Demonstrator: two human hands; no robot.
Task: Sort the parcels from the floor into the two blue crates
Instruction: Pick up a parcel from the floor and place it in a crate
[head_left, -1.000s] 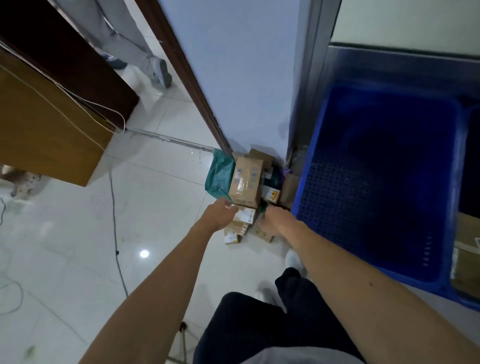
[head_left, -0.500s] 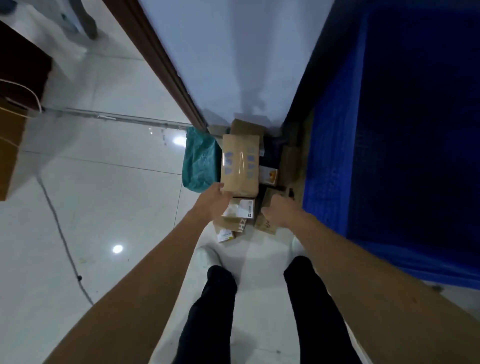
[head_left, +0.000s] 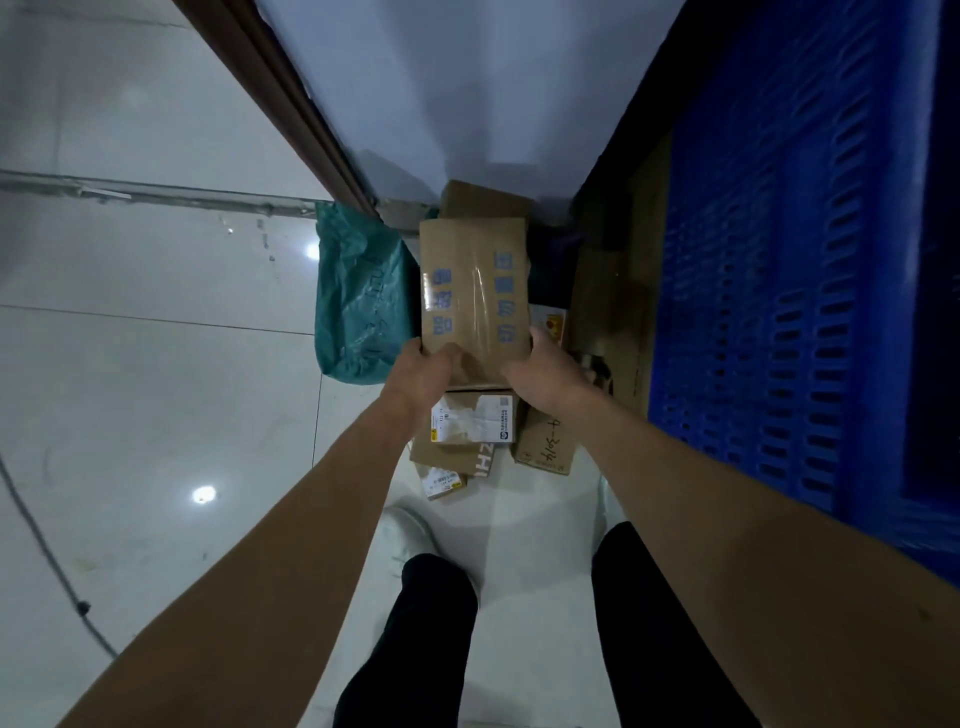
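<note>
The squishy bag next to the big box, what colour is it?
The crinkled plastic mailer bag is teal green, seen in the head view, left of the brown cardboard box.

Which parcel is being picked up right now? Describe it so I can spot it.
Look at the parcel pile on the floor between the wall and the blue crate. The tall cardboard box lies on top, beside the green bag. Only it bears blue printed characters under clear tape, with both hands on its near end.

Box (head_left: 472, 291) at 12 was matt brown cardboard w/ glossy clear tape down the middle. Bag (head_left: 358, 296) at 10 was crinkled, shiny teal plastic. Crate (head_left: 789, 260) at 2 was blue perforated plastic. Floor (head_left: 156, 389) was glossy pale tile, reflecting lights.
</note>
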